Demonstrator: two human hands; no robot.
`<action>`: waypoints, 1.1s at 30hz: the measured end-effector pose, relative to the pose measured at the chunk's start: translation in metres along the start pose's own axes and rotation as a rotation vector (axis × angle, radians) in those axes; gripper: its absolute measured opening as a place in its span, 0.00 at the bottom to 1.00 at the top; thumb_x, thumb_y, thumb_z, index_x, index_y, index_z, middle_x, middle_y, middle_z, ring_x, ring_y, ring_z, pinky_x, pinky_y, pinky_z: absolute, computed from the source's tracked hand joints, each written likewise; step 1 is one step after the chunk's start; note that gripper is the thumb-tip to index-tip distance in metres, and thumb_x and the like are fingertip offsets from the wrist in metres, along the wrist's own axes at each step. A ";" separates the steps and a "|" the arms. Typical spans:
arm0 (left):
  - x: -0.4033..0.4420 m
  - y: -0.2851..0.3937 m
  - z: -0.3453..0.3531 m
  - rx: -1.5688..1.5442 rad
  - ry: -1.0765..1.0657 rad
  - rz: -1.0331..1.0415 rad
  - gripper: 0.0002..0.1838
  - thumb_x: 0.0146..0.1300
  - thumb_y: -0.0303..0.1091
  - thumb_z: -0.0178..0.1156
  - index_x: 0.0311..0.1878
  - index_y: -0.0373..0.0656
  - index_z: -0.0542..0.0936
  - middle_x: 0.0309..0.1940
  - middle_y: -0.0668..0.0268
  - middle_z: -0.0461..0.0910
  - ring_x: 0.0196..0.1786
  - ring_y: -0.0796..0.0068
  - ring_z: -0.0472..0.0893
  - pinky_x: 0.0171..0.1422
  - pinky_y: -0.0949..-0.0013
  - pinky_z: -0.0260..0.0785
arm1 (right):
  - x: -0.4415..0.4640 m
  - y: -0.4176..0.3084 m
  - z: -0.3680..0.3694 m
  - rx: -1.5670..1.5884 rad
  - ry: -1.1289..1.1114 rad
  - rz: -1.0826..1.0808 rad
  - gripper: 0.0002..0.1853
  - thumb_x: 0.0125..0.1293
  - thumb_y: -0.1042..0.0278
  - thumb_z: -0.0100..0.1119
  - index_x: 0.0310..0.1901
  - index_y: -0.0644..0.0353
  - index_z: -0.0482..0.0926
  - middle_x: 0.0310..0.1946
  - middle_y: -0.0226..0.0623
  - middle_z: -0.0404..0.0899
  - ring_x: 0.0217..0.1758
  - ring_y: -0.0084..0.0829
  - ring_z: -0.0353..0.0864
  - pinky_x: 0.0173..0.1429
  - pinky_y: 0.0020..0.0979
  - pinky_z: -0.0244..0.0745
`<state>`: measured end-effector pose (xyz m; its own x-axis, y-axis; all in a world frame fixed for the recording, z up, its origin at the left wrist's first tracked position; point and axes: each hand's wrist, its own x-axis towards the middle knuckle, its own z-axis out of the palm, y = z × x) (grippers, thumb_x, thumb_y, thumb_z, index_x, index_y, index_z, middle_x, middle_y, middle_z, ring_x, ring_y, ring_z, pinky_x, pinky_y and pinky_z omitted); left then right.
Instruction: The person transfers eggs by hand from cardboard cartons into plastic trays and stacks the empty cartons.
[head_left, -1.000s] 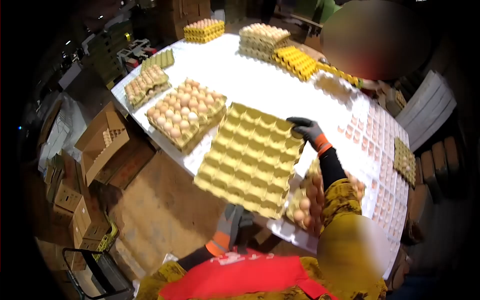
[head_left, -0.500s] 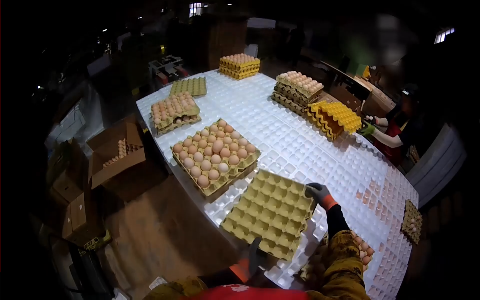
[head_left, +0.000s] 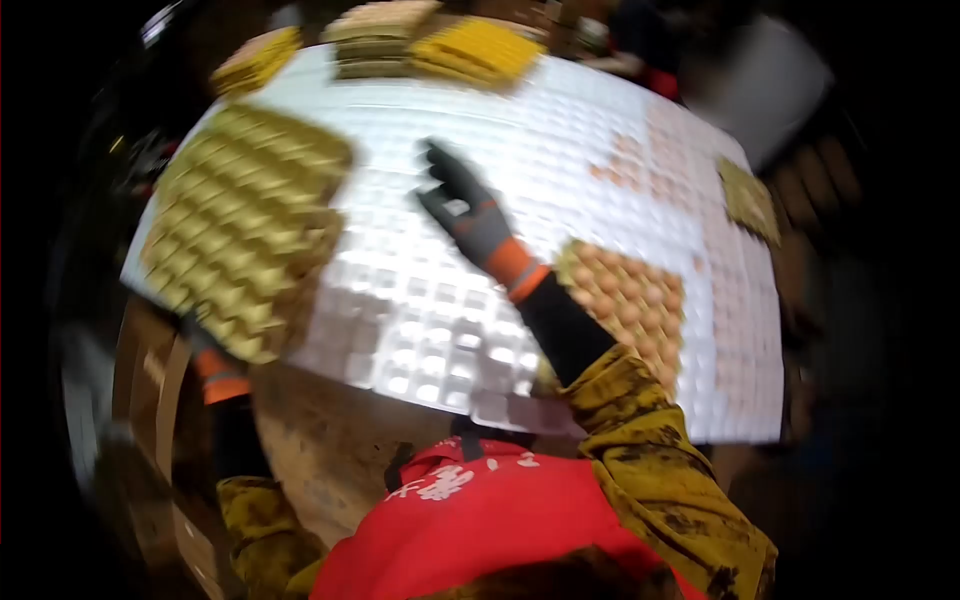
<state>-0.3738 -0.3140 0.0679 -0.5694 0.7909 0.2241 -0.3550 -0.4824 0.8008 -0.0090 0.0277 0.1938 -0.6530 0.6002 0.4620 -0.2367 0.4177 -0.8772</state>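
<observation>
A yellowish-green pulp egg tray [head_left: 240, 220] lies at the left of the table, blurred by motion, over what looks like the stack of filled trays. My left hand [head_left: 212, 360], in a dark glove with an orange cuff, is at the tray's near edge. Its fingers are smeared and partly hidden there, so their grip is unclear. My right hand [head_left: 462, 205], gloved alike, hovers over the white table surface with thumb and fingers apart and nothing between them. Right of its forearm sits a tray of brown eggs [head_left: 630, 305], partly covered by my sleeve.
White moulded egg-cell sheets [head_left: 400, 300] cover the table. Behind are a yellow tray stack [head_left: 475, 52], a grey-brown stack [head_left: 378, 38] and another yellow stack [head_left: 257, 60]. Loose eggs [head_left: 620, 160] sit at the right. A co-worker [head_left: 645, 45] stands beyond. Cardboard boxes [head_left: 150, 370] are low left.
The egg tray has moved left from the table's front onto the stack side. My right hand has let go of it and moved away; my left hand has gone left with it. The view has shifted.
</observation>
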 end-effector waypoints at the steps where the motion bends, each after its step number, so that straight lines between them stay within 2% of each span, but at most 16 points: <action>1: 0.016 0.022 -0.013 0.100 0.229 0.030 0.31 0.79 0.54 0.43 0.77 0.47 0.64 0.75 0.62 0.66 0.72 0.59 0.70 0.75 0.53 0.64 | -0.031 -0.006 -0.001 0.060 -0.013 0.006 0.35 0.69 0.58 0.68 0.75 0.54 0.67 0.64 0.43 0.78 0.60 0.35 0.79 0.65 0.36 0.75; 4: 0.038 0.072 -0.016 0.214 0.609 0.115 0.30 0.78 0.53 0.45 0.75 0.47 0.66 0.74 0.63 0.66 0.72 0.60 0.69 0.75 0.54 0.64 | -0.121 -0.005 -0.022 -0.035 -0.013 0.163 0.25 0.69 0.64 0.66 0.67 0.59 0.76 0.54 0.43 0.82 0.52 0.33 0.85 0.59 0.34 0.80; 8: 0.010 0.110 -0.004 0.264 0.773 0.217 0.29 0.76 0.52 0.49 0.73 0.48 0.67 0.73 0.64 0.67 0.72 0.61 0.68 0.74 0.55 0.64 | -0.189 0.019 -0.040 -0.024 -0.072 0.326 0.22 0.71 0.67 0.63 0.66 0.57 0.77 0.54 0.44 0.83 0.53 0.33 0.86 0.59 0.34 0.81; 13: -0.012 0.117 -0.004 0.121 0.899 0.256 0.29 0.70 0.49 0.57 0.69 0.46 0.70 0.68 0.64 0.69 0.68 0.60 0.70 0.69 0.55 0.66 | -0.119 0.019 0.011 -0.167 -0.274 0.263 0.23 0.70 0.60 0.64 0.65 0.53 0.77 0.54 0.44 0.83 0.52 0.38 0.86 0.57 0.36 0.82; 15: -0.014 0.121 -0.013 0.081 0.890 0.276 0.27 0.68 0.47 0.59 0.66 0.45 0.72 0.64 0.64 0.72 0.64 0.58 0.73 0.65 0.54 0.69 | -0.074 0.019 0.063 -0.122 -0.367 0.194 0.24 0.70 0.57 0.63 0.65 0.52 0.77 0.56 0.44 0.81 0.55 0.42 0.84 0.60 0.39 0.80; 17: -0.023 0.121 -0.037 0.089 0.779 0.279 0.27 0.67 0.46 0.60 0.66 0.46 0.72 0.62 0.63 0.74 0.63 0.58 0.74 0.65 0.54 0.70 | -0.030 0.040 0.124 -0.306 -0.384 -0.073 0.24 0.69 0.56 0.62 0.65 0.50 0.76 0.59 0.44 0.79 0.60 0.44 0.81 0.65 0.42 0.76; 19: -0.021 0.114 0.000 0.066 0.863 0.244 0.26 0.67 0.42 0.61 0.65 0.44 0.73 0.59 0.63 0.76 0.61 0.60 0.76 0.65 0.54 0.71 | 0.021 0.059 0.191 -0.322 -0.314 -0.244 0.27 0.67 0.57 0.64 0.67 0.47 0.75 0.61 0.42 0.78 0.66 0.47 0.76 0.68 0.42 0.74; 21: -0.027 0.108 0.002 0.052 0.898 0.182 0.30 0.69 0.43 0.58 0.71 0.45 0.69 0.65 0.63 0.74 0.63 0.60 0.75 0.68 0.56 0.69 | 0.069 0.077 0.254 -0.390 -0.326 -0.224 0.29 0.66 0.53 0.64 0.68 0.47 0.74 0.63 0.44 0.76 0.68 0.50 0.73 0.72 0.44 0.67; 23: -0.038 0.102 -0.010 0.037 0.861 0.135 0.30 0.70 0.45 0.59 0.72 0.45 0.69 0.65 0.64 0.74 0.65 0.61 0.75 0.69 0.57 0.69 | 0.098 0.110 0.308 -0.591 -0.122 -0.433 0.25 0.64 0.54 0.60 0.63 0.46 0.78 0.56 0.47 0.78 0.60 0.52 0.74 0.64 0.51 0.67; 25: -0.042 0.099 -0.005 0.004 0.781 0.106 0.29 0.73 0.45 0.57 0.73 0.44 0.68 0.67 0.64 0.73 0.67 0.61 0.74 0.70 0.57 0.69 | 0.113 0.092 0.314 -0.792 -0.526 -0.142 0.25 0.64 0.56 0.57 0.64 0.45 0.77 0.53 0.44 0.79 0.59 0.51 0.73 0.60 0.51 0.66; 26: -0.041 0.100 0.004 -0.031 0.710 0.061 0.29 0.74 0.46 0.55 0.73 0.43 0.68 0.68 0.63 0.73 0.67 0.61 0.74 0.71 0.57 0.69 | 0.110 0.103 0.321 -0.825 -0.432 -0.183 0.25 0.63 0.57 0.54 0.63 0.44 0.78 0.52 0.43 0.79 0.58 0.47 0.73 0.56 0.49 0.66; 27: -0.042 0.098 0.010 -0.069 0.637 0.020 0.29 0.76 0.46 0.54 0.74 0.42 0.67 0.69 0.63 0.72 0.68 0.61 0.73 0.72 0.57 0.69 | 0.107 0.096 0.312 -0.729 -0.389 -0.160 0.25 0.63 0.55 0.58 0.62 0.46 0.78 0.52 0.45 0.78 0.60 0.48 0.73 0.60 0.51 0.67; 29: -0.038 0.070 -0.006 -0.001 0.549 0.019 0.27 0.78 0.44 0.50 0.75 0.43 0.65 0.70 0.63 0.71 0.69 0.63 0.73 0.72 0.59 0.70 | 0.080 0.103 0.271 -0.385 0.012 -0.226 0.26 0.61 0.58 0.64 0.61 0.51 0.77 0.53 0.48 0.77 0.60 0.50 0.75 0.62 0.50 0.71; 30: -0.037 0.055 -0.014 0.033 0.505 0.020 0.26 0.80 0.43 0.48 0.75 0.43 0.65 0.70 0.63 0.70 0.69 0.63 0.73 0.72 0.59 0.70 | 0.067 0.103 0.234 -0.123 0.024 -0.028 0.29 0.58 0.64 0.69 0.62 0.53 0.75 0.55 0.49 0.75 0.58 0.52 0.78 0.62 0.45 0.75; 31: -0.031 0.045 -0.001 -0.085 0.547 -0.047 0.26 0.80 0.42 0.48 0.76 0.43 0.65 0.70 0.63 0.70 0.69 0.63 0.72 0.72 0.60 0.70 | 0.046 0.114 0.195 -0.057 0.099 0.010 0.29 0.58 0.72 0.68 0.63 0.55 0.75 0.57 0.47 0.75 0.56 0.47 0.81 0.57 0.39 0.81; 33: -0.040 -0.011 -0.045 0.363 0.509 0.101 0.28 0.79 0.45 0.50 0.76 0.43 0.64 0.71 0.62 0.70 0.70 0.63 0.72 0.72 0.60 0.69 | -0.006 0.149 0.113 -0.072 0.195 0.303 0.29 0.58 0.79 0.69 0.63 0.58 0.77 0.57 0.41 0.76 0.58 0.35 0.82 0.56 0.31 0.83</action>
<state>-0.3804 -0.3573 0.0257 -0.8998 0.4273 0.0877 -0.0580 -0.3165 0.9468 -0.1221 0.0094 0.0457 -0.5350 0.8197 0.2048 0.0021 0.2437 -0.9698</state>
